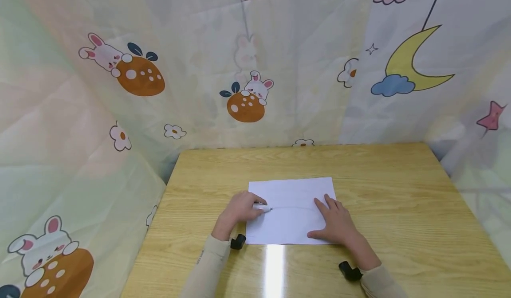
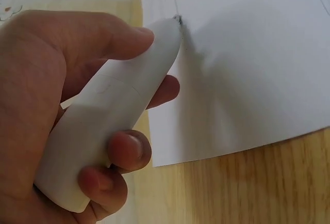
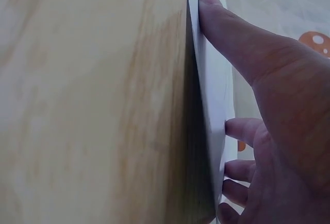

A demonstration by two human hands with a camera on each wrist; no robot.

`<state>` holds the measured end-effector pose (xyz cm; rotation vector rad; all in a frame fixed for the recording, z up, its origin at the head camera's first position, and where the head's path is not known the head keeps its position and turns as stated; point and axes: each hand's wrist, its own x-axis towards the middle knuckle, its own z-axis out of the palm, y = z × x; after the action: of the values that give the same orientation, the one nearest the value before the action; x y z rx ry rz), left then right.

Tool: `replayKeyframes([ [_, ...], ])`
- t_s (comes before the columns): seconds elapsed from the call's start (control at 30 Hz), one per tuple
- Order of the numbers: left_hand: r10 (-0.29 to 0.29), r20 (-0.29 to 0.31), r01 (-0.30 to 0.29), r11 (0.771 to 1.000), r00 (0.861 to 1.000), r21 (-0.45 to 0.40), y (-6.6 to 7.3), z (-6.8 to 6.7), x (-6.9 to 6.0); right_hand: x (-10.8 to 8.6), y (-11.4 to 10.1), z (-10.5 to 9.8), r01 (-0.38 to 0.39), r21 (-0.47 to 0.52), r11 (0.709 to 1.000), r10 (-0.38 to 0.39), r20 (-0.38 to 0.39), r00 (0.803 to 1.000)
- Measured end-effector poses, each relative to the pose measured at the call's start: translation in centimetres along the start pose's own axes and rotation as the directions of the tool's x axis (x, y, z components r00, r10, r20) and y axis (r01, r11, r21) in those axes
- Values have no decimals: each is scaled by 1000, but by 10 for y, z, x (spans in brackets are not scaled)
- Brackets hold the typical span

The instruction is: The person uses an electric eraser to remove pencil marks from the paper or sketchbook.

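Observation:
A white sheet of paper (image 1: 293, 231) lies on the table, a faint pencil line (image 1: 293, 207) running across it. My left hand (image 1: 241, 206) grips a white electric eraser (image 1: 261, 207) over the sheet's left side. In the left wrist view, thumb and fingers wrap the thick barrel of the eraser (image 2: 116, 90). Its small, dark, crumbly tip touches the paper at the line's left end. Spread across the right side of the sheet, my right hand (image 1: 337, 220) presses it with straight fingers. In the right wrist view, the paper's near edge (image 3: 206, 87) lifts slightly from the wood beneath thumb and fingers.
The wooden table (image 1: 407, 209) extends around the sheet on all sides. A printed cloth (image 1: 191, 67) with rabbits and a moon hangs behind it and along both sides. Black wrist cameras (image 1: 350, 271) sit at both cuffs. A bright reflection crosses the table's front.

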<state>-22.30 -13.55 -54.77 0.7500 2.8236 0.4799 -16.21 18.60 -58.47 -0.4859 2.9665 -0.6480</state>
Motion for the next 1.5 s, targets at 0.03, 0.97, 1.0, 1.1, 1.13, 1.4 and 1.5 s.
replayKeyframes([
  [0.03, -2, 9, 2, 1000, 1000, -7, 0, 0, 0, 0, 0, 0, 0, 0, 1000, 0, 1, 1000],
  [0.97, -9, 25, 9, 1000, 1000, -15, -1, -3, 4, 2, 1, 0, -8, 5, 1000, 8, 10, 1000],
  [1.0, -18, 26, 18, 1000, 1000, -10, -2, -3, 4, 1, 1, -1, -10, 4, 1000, 10, 12, 1000],
  [1.1, -26, 24, 26, 1000, 999, -4, -4, -3, 2, 0, 1, -1, -7, 4, 1000, 7, 10, 1000],
  [1.13, -25, 27, 26, 1000, 999, -10, -3, -3, 3, 0, 1, -1, -4, 6, 1000, 4, 6, 1000],
  [1.4, -7, 45, 8, 1000, 999, -17, 3, -7, 7, 0, 1, -3, 3, 2, 1000, -3, -11, 1000],
  [1.5, -28, 61, 28, 1000, 998, -4, 4, -8, 5, -1, 0, -3, 11, 4, 1000, -11, -13, 1000],
])
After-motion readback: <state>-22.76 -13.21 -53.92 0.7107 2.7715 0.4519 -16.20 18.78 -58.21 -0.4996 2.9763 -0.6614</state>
